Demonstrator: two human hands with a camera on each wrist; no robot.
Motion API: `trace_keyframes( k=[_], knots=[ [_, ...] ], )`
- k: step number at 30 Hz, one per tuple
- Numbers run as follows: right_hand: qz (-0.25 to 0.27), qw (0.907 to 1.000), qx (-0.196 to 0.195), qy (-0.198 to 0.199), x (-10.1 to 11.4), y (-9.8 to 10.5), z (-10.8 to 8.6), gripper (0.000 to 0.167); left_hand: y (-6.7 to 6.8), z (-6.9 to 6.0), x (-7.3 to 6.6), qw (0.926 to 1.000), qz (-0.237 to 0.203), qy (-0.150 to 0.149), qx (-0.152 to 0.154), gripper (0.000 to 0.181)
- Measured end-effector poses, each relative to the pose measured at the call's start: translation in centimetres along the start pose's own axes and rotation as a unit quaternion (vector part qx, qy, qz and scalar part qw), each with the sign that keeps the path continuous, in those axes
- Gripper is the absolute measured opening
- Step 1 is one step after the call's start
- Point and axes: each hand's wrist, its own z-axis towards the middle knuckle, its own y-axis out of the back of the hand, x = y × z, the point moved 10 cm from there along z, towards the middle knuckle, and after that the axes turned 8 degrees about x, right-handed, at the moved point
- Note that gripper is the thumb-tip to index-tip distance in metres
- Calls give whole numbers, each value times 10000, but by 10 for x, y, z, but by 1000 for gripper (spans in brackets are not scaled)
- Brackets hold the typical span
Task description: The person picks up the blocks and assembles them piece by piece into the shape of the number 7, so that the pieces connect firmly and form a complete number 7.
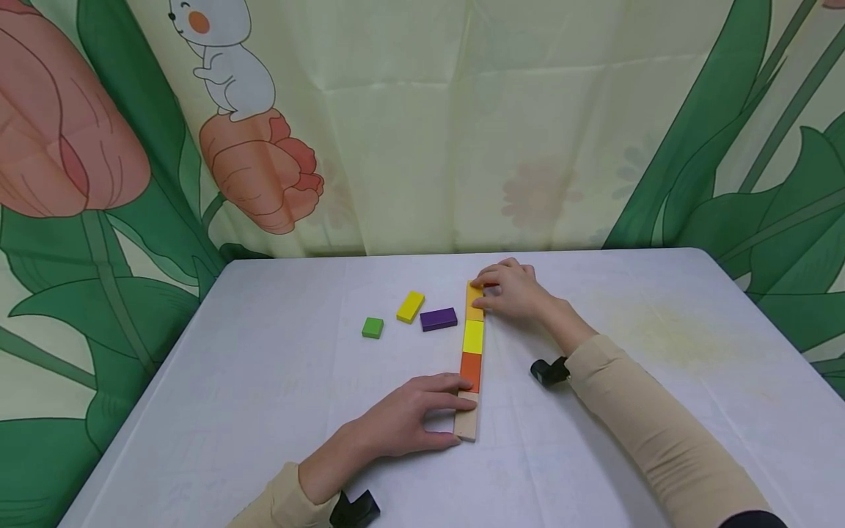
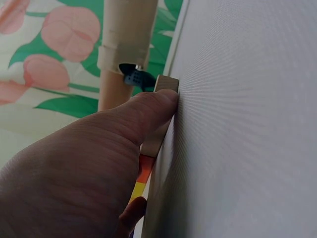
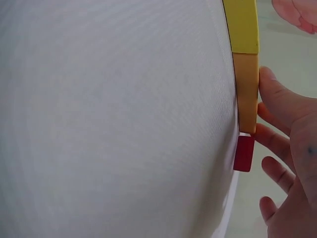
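A straight row of blocks runs away from me in the head view: a bare wood block (image 1: 466, 425), an orange-red block (image 1: 471, 372), a yellow block (image 1: 473, 336) and a light orange block (image 1: 474, 314). My left hand (image 1: 403, 418) touches the near end, its thumb against the wood block's side and its fingertips over the wood and orange-red blocks. At the far end, my right hand (image 1: 515, 292) touches the light orange block with thumb and fingertips. A red block (image 3: 243, 153) lies just past that block in the right wrist view, mostly hidden in the head view.
Left of the row lie a purple block (image 1: 439, 319), another yellow block (image 1: 411, 306) and a green block (image 1: 372, 328). A white cloth covers the table (image 1: 264, 367). A printed curtain (image 1: 409, 147) hangs behind its far edge.
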Motion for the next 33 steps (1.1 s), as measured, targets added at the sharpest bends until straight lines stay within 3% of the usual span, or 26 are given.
trace_keyframes(
  k=[33],
  knots=[
    [-112,9999,-38,-7,0,0,-3,48,1,0,-2,10000,12,-77,-7,46]
  ],
)
